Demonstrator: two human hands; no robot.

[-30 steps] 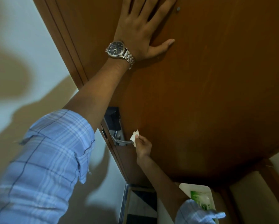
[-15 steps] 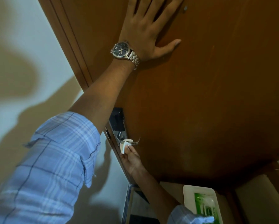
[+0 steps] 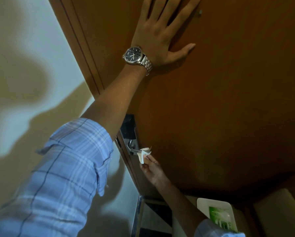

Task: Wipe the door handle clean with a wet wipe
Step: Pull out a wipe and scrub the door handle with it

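Against brown door [image 3: 220, 100], pale wall [image 3: 23, 48] leftward

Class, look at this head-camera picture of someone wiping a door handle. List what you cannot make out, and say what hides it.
1. Door handle: its outer end is covered by the wet wipe held in the right hand.
2. Left hand: fingertips are cut off by the top edge.
3. Lock plate: partly hidden behind the left forearm.
4. Green packet: print too small and blurred to read.
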